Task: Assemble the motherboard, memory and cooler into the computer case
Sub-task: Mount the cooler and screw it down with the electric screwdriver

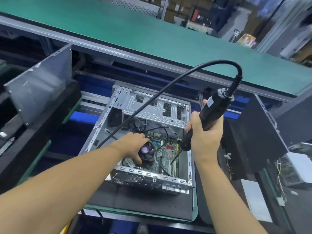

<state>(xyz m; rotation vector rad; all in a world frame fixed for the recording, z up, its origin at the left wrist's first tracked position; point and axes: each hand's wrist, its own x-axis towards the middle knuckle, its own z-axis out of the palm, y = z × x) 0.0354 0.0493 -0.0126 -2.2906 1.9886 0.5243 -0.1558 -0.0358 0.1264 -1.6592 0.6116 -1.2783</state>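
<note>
The cooler (148,153) sits on the motherboard (168,154) in the near-left part of the open computer case (152,176). The left hand (135,141) is curled round its fan housing, and the right hand (204,132) is wrapped round the electric screwdriver (214,107), whose bit is angled over the board. It is probably best to press the cooler flat, set the bit upright on each corner screw, tighten crosswise, and mind the cable (152,102) draped across the case.

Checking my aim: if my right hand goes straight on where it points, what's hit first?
Likely the green motherboard inside the grey metal case, below the black electric screwdriver; depth unclear.
</note>
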